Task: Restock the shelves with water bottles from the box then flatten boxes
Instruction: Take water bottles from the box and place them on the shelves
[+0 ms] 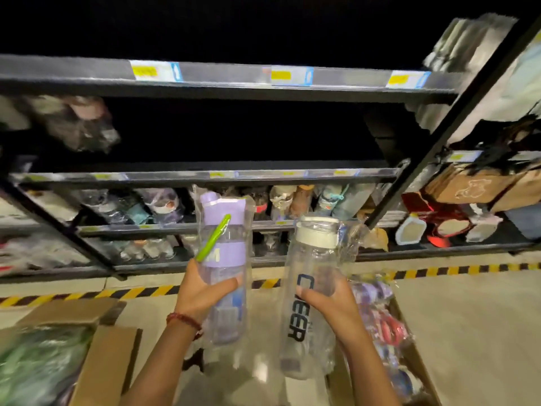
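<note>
My left hand (202, 291) grips a purple-lidded water bottle (225, 247) in a clear plastic bag, held upright in front of the shelves; a green stick-like thing (213, 238) pokes up from the same hand. My right hand (328, 300) grips a clear bottle with a white lid (310, 276) and dark lettering, also bagged. Both bottles are raised toward the dark metal shelving (205, 175). An open cardboard box (409, 356) with more bagged bottles lies at the lower right.
The middle shelf bay (234, 136) is dark, with bagged items at its left end. Lower shelves hold several bottles. Another open cardboard box (96, 361) with green bagged goods lies at the lower left. Yellow-black hazard tape (439, 272) runs along the floor. Bags and boxes fill the right shelving.
</note>
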